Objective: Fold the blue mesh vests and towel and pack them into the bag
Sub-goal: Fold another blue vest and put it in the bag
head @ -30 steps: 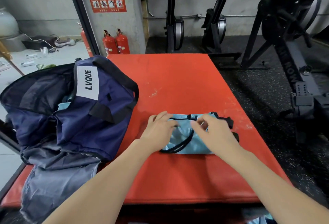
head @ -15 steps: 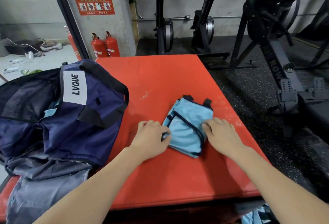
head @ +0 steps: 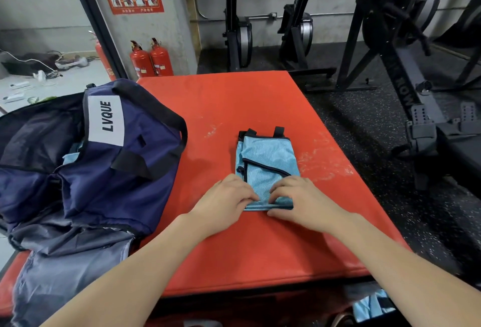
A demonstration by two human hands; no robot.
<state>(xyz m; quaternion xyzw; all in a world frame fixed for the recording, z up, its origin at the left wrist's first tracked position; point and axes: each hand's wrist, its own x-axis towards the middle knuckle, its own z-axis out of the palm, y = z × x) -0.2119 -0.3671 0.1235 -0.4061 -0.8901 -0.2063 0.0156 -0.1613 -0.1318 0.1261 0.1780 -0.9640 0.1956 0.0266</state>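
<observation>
Looking down on a red mat (head: 234,108) in a gym, black rubber floor to the right, rowers (head: 406,71) behind, two extinguishers (head: 152,60) by a pillar. Navy bag (head: 86,160) sits open at the mat's left. Folded blue vest (head: 268,160) lies mid-mat, just right of the bag. Both arms reach in: left hand (head: 226,201) and right hand (head: 302,199) pinch the vest's near edge, fingers curled, thumbs underneath.

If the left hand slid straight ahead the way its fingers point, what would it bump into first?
The left hand points up and to the right, with its fingers already at the near edge of the folded blue vest. It would probably push straight into that vest first, well before reaching the right hand.
</observation>
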